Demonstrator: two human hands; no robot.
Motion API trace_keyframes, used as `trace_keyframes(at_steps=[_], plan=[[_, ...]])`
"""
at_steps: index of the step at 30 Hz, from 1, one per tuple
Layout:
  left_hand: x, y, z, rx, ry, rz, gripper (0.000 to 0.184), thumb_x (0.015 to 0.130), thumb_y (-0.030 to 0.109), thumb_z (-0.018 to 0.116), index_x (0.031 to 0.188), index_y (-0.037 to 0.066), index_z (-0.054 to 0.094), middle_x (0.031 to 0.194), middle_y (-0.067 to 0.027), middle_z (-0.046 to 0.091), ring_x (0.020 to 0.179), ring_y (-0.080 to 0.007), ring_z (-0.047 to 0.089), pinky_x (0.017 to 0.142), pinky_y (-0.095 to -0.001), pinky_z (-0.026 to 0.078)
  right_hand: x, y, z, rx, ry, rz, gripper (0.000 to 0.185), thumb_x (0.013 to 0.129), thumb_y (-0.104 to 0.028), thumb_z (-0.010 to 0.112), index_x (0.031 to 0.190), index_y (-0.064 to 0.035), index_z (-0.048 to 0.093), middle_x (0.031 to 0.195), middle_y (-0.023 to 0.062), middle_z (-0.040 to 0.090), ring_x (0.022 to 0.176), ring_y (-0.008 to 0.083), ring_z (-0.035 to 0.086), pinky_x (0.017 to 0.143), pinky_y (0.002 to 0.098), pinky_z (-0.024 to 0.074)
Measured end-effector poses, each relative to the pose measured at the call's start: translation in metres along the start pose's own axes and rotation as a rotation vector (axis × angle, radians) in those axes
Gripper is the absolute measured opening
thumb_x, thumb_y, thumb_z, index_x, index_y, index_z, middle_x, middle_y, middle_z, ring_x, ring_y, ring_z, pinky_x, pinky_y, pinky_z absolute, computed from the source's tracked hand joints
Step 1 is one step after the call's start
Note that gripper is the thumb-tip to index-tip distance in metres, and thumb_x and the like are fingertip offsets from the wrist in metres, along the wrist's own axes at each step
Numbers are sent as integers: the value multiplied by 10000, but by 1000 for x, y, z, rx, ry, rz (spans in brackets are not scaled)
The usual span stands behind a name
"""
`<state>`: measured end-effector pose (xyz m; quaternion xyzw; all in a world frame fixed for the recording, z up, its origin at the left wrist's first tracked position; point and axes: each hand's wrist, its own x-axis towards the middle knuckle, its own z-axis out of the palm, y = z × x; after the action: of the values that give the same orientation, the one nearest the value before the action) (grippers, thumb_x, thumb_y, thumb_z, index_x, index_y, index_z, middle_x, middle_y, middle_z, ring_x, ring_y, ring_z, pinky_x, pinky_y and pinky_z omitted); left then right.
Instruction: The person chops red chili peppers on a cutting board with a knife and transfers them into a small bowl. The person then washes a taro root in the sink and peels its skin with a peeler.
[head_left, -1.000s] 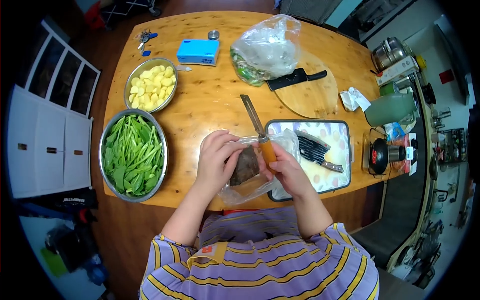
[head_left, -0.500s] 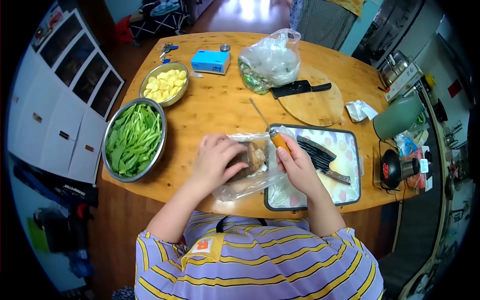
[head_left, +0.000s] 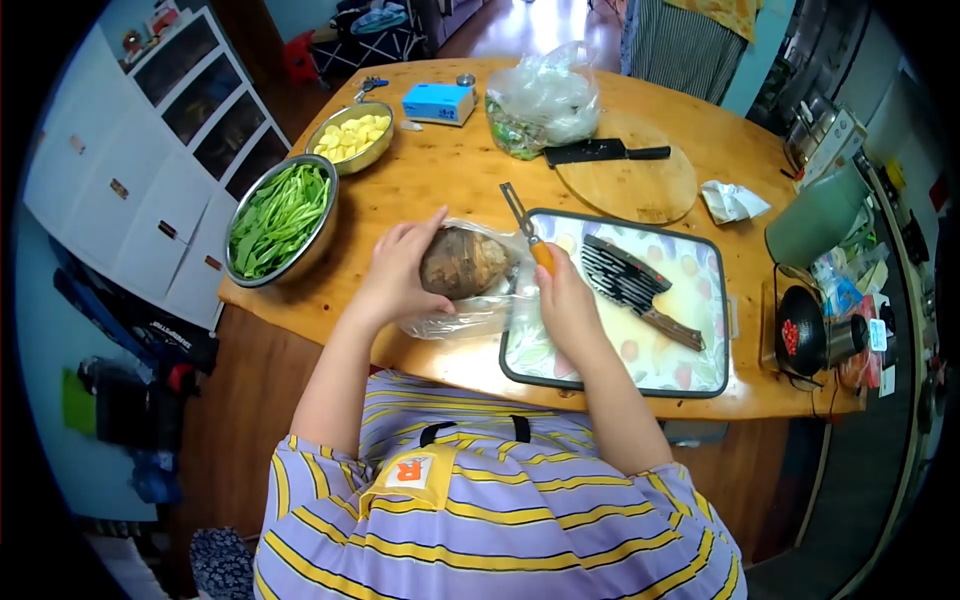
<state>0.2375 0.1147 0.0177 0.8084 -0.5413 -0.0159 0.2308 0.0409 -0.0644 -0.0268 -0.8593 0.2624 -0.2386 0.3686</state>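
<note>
My left hand curves around a brown, rough-skinned taro root, thumb below and fingers at its far left side. The root lies on a clear plastic bag at the table's near side. In my right hand is a vegetable peeler with an orange-brown handle, its metal blade end pointing up and away, just right of the root. Under and beside that hand lies a floral cutting board with a dark rim. On the board rest black-bladed knives, one with slots and a wooden handle.
At left stand a bowl of green leafy stems and a bowl of cut yellow pieces. Farther back are a blue tissue box, a filled plastic bag, and a black cleaver on a round wooden board. A green pitcher stands right.
The taro root now shows more fully, with the bag lowered around it. My left hand has shifted to its left side. The peeler has turned so its slotted blade faces the camera.
</note>
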Motion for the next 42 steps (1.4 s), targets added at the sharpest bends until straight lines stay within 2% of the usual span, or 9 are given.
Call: trace_keyframes(at_steps=[4, 10, 15, 22, 30, 35, 40, 41, 42], plan=[[-2, -21, 14, -398, 46, -60, 1263, 525, 205, 985, 1599, 123, 326, 1464, -154, 523, 1361, -352, 498, 1146, -419, 411, -1, 5, 7, 54, 17, -147, 421, 1069, -219, 478, 1417, 16, 450, 1280, 299, 615, 1153, 454, 620, 969, 480, 505], [-18, 6, 20, -292, 64, -130, 1154, 560, 228, 974, 1548, 103, 391, 1454, -170, 529, 1343, -327, 530, 1129, -390, 432, -11, 0, 4, 56, -48, -121, 398, 1070, -212, 477, 1387, 29, 466, 1307, 303, 595, 1178, 471, 594, 988, 499, 493], [-41, 33, 39, -213, 195, -217, 1062, 589, 272, 964, 1502, 104, 448, 1406, -182, 566, 1327, -345, 540, 1112, -407, 447, -17, 10, 1, 8, 62, -196, 383, 1069, -210, 483, 1372, 24, 467, 1198, 311, 647, 1106, 474, 628, 931, 495, 513], [-51, 36, 26, -23, 238, -297, 1042, 615, 352, 945, 1493, 117, 436, 1367, -177, 596, 1245, -361, 599, 1042, -438, 496, -14, 13, -1, 151, -37, -158, 342, 1059, -210, 506, 1338, -13, 496, 1140, 303, 667, 1016, 496, 643, 861, 525, 517], [-53, 11, 14, -79, 227, -237, 1221, 517, 486, 982, 1501, 88, 380, 1334, -221, 618, 1242, -407, 602, 1024, -458, 493, -15, -3, 3, 46, -35, -157, 357, 1017, -181, 597, 1346, -50, 545, 1157, 235, 693, 1062, 417, 677, 890, 418, 542], [-38, -46, 0, -628, 35, -114, 920, 794, 594, 783, 1469, 86, 418, 1366, -221, 607, 1302, -454, 520, 1070, -507, 421, 5, 1, 7, 130, -96, 57, 334, 1046, -209, 562, 1336, -52, 507, 1073, 199, 726, 1000, 318, 722, 864, 372, 544], [-10, -73, -10, -291, 48, 40, 622, 931, 414, 678, 1417, 71, 494, 1263, -160, 675, 1400, -445, 389, 1155, -534, 292, 35, -13, 11, 258, -83, 270, 298, 1064, -209, 530, 1304, -36, 489, 954, 125, 712, 845, 199, 714, 793, 317, 526], [-9, -77, -10, -286, 37, 65, 606, 925, 396, 686, 1405, 73, 506, 1259, -158, 675, 1398, -443, 389, 1156, -530, 290, 40, -20, 13, 288, -81, 309, 293, 1060, -205, 536, 1297, -38, 490, 1003, 108, 695, 822, 168, 704, 777, 299, 517], [-10, -81, -8, -286, 23, 86, 591, 919, 379, 694, 1394, 74, 518, 1255, -156, 674, 1397, -440, 388, 1158, -527, 288, 43, -24, 14, 269, -106, 358, 286, 1078, -181, 515, 1329, -46, 502, 1250, 46, 672, 823, 92, 630, 805, 260, 513]])
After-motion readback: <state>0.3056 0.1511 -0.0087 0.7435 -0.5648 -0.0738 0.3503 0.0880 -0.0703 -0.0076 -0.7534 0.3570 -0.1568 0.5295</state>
